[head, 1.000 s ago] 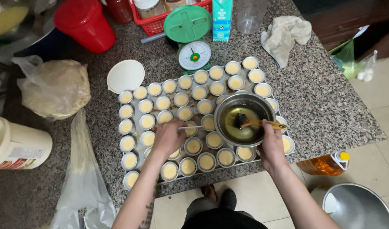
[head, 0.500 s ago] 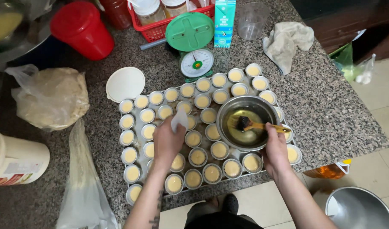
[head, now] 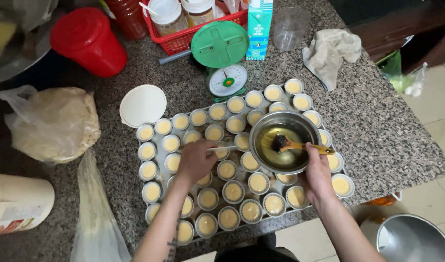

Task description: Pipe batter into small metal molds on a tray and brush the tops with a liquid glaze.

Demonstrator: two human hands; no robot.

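White tub (head: 16, 206): at my 9 o'clock on the tabletop (head: 377, 121), lying on its side.
Bagged dough (head: 55, 123): at 10 o'clock, in clear plastic.
White lid (head: 143, 105): flat, just beside the tray's far-left corner.
My left hand (head: 195, 160): fingers closed around a thin pale stick, resting over the middle cups.
Filled cups (head: 227, 170): small metal moulds of yellow batter, packed touching in rows; I judge them light, easily tipped, best pinched at the rim.
Green scale (head: 222, 58): at 12 o'clock, beyond the cups.
Steel bowl (head: 284, 141): sits on the cups at 1 o'clock; oily, likely slippery.
Brush (head: 293, 144): bristles in the bowl.
My right hand (head: 317, 174): closed on the brush handle.
Cloth (head: 329, 51): crumpled at 2 o'clock.
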